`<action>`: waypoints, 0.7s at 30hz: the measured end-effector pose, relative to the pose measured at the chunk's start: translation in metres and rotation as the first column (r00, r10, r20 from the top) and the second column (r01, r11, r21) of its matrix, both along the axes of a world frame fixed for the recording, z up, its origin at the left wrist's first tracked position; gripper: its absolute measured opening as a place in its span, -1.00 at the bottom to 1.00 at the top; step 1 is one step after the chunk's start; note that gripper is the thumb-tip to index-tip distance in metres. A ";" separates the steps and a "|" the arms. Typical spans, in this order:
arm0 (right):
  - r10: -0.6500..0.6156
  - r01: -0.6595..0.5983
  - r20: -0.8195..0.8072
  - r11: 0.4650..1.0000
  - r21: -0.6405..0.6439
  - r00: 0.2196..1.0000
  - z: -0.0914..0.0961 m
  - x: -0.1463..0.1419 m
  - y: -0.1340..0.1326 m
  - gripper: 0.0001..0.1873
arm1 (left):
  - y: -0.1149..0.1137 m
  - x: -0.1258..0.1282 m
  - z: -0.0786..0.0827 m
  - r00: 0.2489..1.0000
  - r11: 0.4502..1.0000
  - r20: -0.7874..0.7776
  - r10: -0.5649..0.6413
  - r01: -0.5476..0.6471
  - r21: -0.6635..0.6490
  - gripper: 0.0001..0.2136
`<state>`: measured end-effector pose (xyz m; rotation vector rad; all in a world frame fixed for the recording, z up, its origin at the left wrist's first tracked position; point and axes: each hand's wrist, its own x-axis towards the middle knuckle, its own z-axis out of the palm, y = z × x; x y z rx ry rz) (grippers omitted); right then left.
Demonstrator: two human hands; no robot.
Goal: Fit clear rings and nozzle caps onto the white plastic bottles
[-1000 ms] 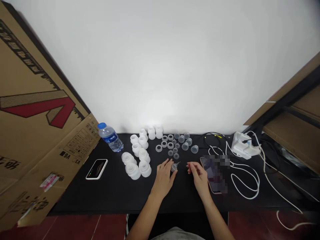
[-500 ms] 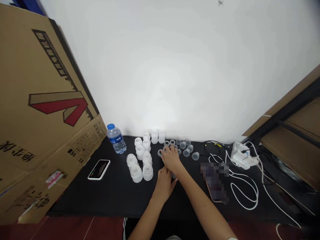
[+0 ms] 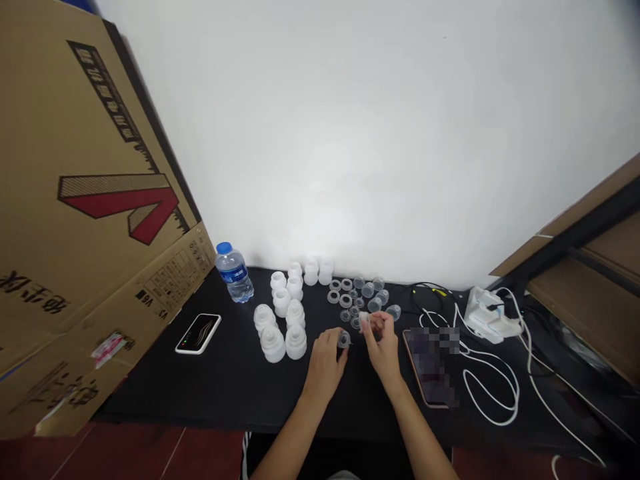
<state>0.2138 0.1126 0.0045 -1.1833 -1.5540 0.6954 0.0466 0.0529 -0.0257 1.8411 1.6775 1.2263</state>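
Above the front of the black table (image 3: 225,393), my left hand (image 3: 323,363) has its fingers closed on a small clear plastic cap (image 3: 344,339). My right hand (image 3: 384,347) pinches a translucent ring (image 3: 364,321) between thumb and fingers, a short way to the right of that cap. Just beyond the hands lie several loose translucent rings (image 3: 345,301) and smaller clear round pieces (image 3: 345,316). Clear cups (image 3: 369,290) lie behind my right hand. Several white screw-collar pieces (image 3: 273,344) stand in groups to the left of my left hand.
A water bottle (image 3: 234,273) and a white-framed device (image 3: 199,334) are on the left, by a large cardboard box (image 3: 100,267). On the right are a phone (image 3: 427,370), white cables (image 3: 493,420) and a white power strip (image 3: 490,317). A white wall (image 3: 325,133) borders the back.
My right hand has left the rings by my left hand and moved right and nearer, now with a ring in it. My left hand has stayed almost in place; its cap now shows.
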 end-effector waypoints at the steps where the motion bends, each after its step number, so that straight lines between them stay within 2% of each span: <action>1: 0.000 -0.002 -0.038 0.999 -0.051 0.999 -0.010 0.006 -0.008 -0.50 | 0.000 0.000 0.001 1.000 1.000 0.010 0.004 -0.004 -0.011 -0.66; 4: -0.006 -0.006 -0.074 0.986 -0.169 0.997 -0.033 0.017 -0.027 -0.54 | 0.000 -0.001 0.002 0.999 0.999 0.051 -0.005 0.007 -0.045 -0.64; 6: -0.012 -0.002 -0.076 0.985 -0.174 0.997 -0.039 0.018 -0.033 -0.57 | 0.000 -0.001 0.001 0.997 0.998 0.076 -0.020 0.024 -0.059 -0.62; 9: 0.013 -0.016 -0.030 0.997 -0.078 0.999 -0.035 0.017 -0.034 -0.64 | 0.000 0.000 -0.001 0.995 0.998 0.095 -0.036 0.041 -0.049 -0.59; 12: 0.084 -0.084 0.012 0.996 -0.006 0.996 -0.028 0.014 -0.033 -0.67 | 0.000 0.001 -0.002 0.995 0.998 0.088 -0.053 0.054 -0.019 -0.56; 16: 0.213 -0.213 -0.017 0.977 0.014 0.977 -0.026 0.012 -0.035 -0.61 | -0.001 0.002 0.000 0.986 0.991 0.094 -0.135 0.135 0.006 -0.50; 21: 0.231 -0.231 -0.097 0.973 0.014 0.968 -0.029 0.012 -0.035 -0.61 | -0.004 0.003 0.005 0.971 0.980 0.135 -0.195 0.199 -0.014 -0.44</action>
